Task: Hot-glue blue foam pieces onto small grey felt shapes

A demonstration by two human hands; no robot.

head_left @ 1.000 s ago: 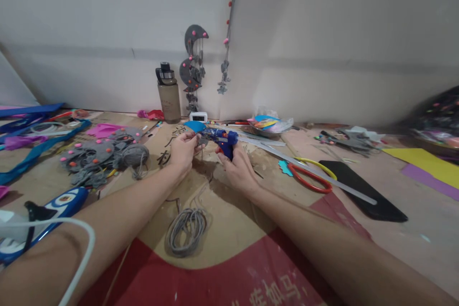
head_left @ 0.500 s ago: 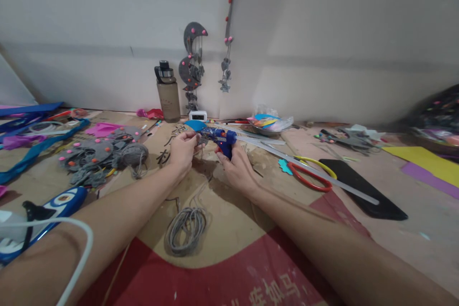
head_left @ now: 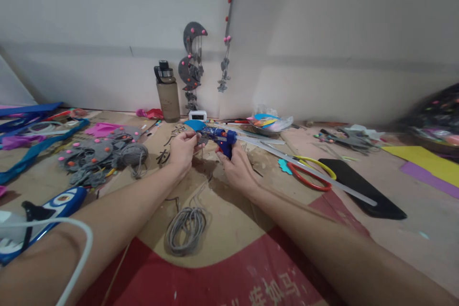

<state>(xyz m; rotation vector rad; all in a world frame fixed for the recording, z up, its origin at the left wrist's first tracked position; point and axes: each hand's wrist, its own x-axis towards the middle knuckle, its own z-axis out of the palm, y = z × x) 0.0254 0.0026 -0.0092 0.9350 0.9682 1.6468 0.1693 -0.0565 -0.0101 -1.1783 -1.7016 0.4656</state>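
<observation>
My right hand (head_left: 240, 168) is wrapped round the handle of a blue hot glue gun (head_left: 224, 139), its nozzle pointing left towards my other hand. A long translucent glue stick (head_left: 308, 168) runs out of the gun's back to the right. With fingertips pinched, my left hand (head_left: 182, 150) holds a small grey felt piece (head_left: 202, 143) at the nozzle; thin grey string dangles below it. A blue fan-shaped piece (head_left: 195, 125) shows just beyond these fingers; whether they touch it I cannot tell. Below both hands lies a loose coil of grey cord (head_left: 185, 230).
Red-and-yellow-handled scissors (head_left: 310, 177) and a black phone-like slab (head_left: 362, 191) lie right. A bottle (head_left: 168, 95) stands by the wall near grey moon-shaped hangings (head_left: 193, 38). Left are grey felt pieces with pom-poms (head_left: 96, 150), a yarn ball (head_left: 133, 154) and a white cable (head_left: 88, 239).
Both hands keep nearly the same place and grip. The hanging strand on the right has shifted very slightly left.
</observation>
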